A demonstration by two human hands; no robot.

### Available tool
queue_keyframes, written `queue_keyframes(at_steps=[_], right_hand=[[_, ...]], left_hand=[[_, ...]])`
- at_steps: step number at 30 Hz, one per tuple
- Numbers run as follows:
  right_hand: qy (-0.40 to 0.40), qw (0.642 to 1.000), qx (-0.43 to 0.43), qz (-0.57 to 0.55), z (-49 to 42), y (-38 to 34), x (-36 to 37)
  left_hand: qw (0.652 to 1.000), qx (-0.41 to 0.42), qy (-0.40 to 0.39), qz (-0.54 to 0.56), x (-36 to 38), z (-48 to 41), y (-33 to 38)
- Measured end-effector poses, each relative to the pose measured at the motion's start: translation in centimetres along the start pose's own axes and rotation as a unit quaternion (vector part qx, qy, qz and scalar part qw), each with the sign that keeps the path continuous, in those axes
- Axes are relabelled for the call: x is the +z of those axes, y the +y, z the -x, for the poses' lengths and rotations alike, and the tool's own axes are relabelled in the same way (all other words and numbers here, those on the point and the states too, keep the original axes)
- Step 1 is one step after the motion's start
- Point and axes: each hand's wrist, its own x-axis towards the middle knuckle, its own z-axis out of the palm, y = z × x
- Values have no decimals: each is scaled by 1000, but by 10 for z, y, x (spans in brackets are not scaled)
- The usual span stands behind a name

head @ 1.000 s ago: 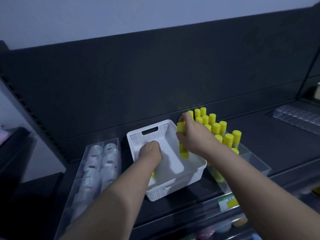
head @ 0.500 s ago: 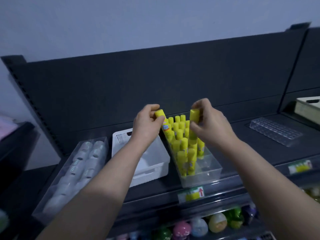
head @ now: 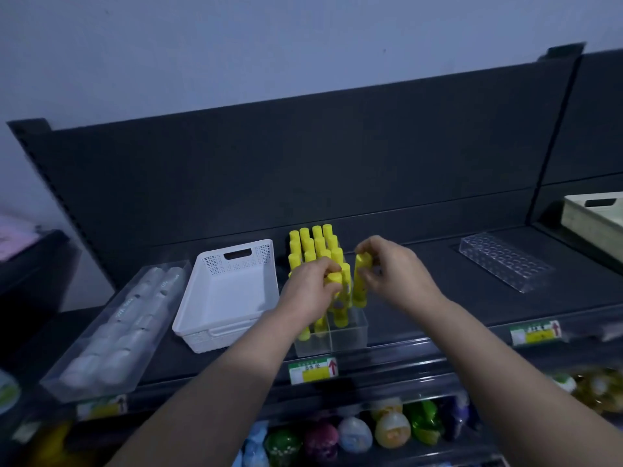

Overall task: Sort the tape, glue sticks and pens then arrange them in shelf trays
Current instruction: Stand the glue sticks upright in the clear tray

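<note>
At frame centre, our left hand [head: 312, 293] pinches a glue stick [head: 336, 277], our right hand [head: 396, 274] a second glue stick [head: 362, 281], above the clear tray [head: 349, 335]; likely light, rigid, slick: hold mid-barrel.

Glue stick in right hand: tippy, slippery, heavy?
Probably light and stiff: the right hand merely pinches the glue stick. Tall and narrow, so likely tips standing alone; neighbouring sticks in the clear tray should prop it. Round, so may roll lying flat.
</note>
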Motion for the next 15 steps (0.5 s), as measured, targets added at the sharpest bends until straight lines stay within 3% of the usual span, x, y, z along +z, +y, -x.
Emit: queue_keyframes(at_steps=[5, 15], right_hand=[[-25, 1000, -5, 11, -4, 6, 16], [-93, 994, 4, 53, 0, 21, 48]], left_hand=[[994, -14, -20, -104, 12, 1, -12], [997, 10, -18, -79, 14, 4, -26]])
